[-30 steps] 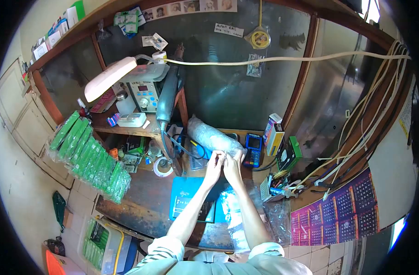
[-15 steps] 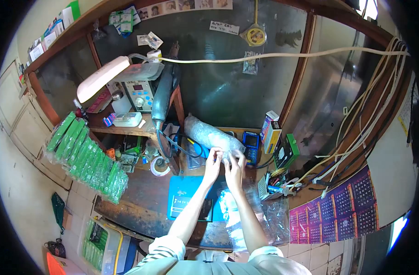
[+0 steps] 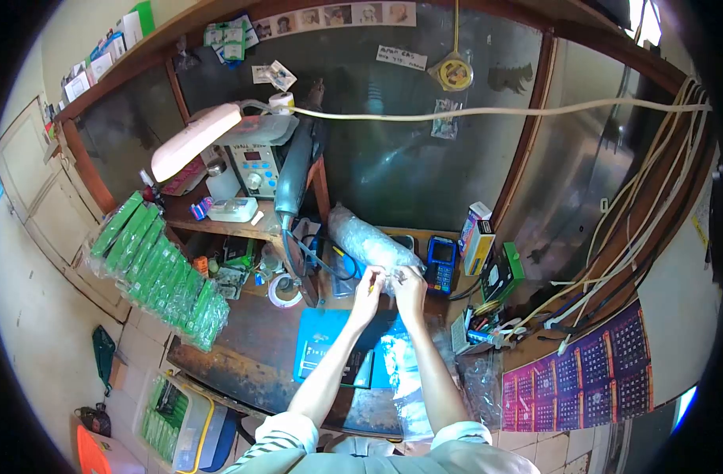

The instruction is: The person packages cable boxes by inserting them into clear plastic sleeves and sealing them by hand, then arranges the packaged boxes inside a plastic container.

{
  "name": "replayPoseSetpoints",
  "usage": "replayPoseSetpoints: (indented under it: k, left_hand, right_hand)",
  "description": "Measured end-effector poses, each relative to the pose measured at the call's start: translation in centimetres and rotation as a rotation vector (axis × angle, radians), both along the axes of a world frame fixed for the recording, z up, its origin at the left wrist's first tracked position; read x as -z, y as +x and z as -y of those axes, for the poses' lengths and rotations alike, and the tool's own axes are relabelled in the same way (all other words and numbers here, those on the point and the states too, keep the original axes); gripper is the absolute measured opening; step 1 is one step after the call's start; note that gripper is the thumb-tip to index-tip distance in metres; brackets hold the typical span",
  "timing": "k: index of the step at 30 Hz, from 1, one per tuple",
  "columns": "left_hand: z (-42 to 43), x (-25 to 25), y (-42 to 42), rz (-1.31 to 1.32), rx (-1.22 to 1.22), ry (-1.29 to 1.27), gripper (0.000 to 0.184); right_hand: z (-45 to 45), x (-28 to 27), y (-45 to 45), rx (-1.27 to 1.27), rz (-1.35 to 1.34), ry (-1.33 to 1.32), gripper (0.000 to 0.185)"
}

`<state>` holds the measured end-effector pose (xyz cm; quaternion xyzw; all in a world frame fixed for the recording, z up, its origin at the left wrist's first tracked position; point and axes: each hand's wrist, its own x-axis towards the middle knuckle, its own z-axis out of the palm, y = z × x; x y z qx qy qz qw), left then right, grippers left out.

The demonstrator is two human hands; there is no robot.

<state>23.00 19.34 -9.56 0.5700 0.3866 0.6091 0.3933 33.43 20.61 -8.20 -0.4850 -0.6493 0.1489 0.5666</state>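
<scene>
Mid-frame, left hand (image 3: 366,296) and right hand (image 3: 410,291) pinch plastic (image 3: 391,278) at the bundle (image 3: 368,236). Light, even tension should avoid tearing.

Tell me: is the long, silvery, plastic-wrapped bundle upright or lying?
Lying: the bundle stretches slantwise toward the right hand.

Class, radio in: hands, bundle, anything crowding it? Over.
Left hand, right hand: at near end of plastic-wrapped bundle. Bundle lying slantwise. Blue handheld device close by, right side.

blue mat (image 3: 320,324) on wooden desk (image 3: 243,336)
</scene>
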Motion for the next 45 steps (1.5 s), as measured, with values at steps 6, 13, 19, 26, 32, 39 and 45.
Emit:
replayPoseSetpoints:
  k: [6, 13, 19, 26, 32, 39, 45]
  left_hand:
    - [0.6, -0.1, -0.3, 0.025, 0.14, -0.052, 0.011]
    - [-0.2, 1.4, 1.3, -0.099, 0.134, -0.041, 0.028]
    - [0.6, -0.4, 1.0, -0.293, -0.025, 0.128, 0.04]
    - [8.0, -1.9, -2.1, -0.057, 0.169, 0.025, 0.038]
    - [16.2, 0.3, -3.4, -0.236, 0.199, -0.022, 0.026]
    - [20.6, 5.1, 1.9, -0.395, 0.416, 0.065, 0.026]
    - [21.1, 7.3, 4.4, -0.743, 0.242, 0.222, 0.031]
  right_hand:
    - [-1.5, 0.6, -1.2, 0.138, -0.129, -0.174, 0.018]
    - [1.5, 3.1, 0.3, -0.078, -0.257, -0.252, 0.043]
    - [2.9, 2.7, 1.7, -0.022, -0.279, -0.322, 0.065]
    - [14.9, 0.6, 5.4, 0.09, 0.125, -0.148, 0.036]
    - [26.6, 3.5, 7.0, 0.42, 0.082, -0.365, 0.027]
    - [30.1, 8.4, 7.0, 0.59, 0.33, -0.341, 0.037]
    - [28.6, 9.2, 7.6, 0.569, 0.492, -0.399, 0.02]
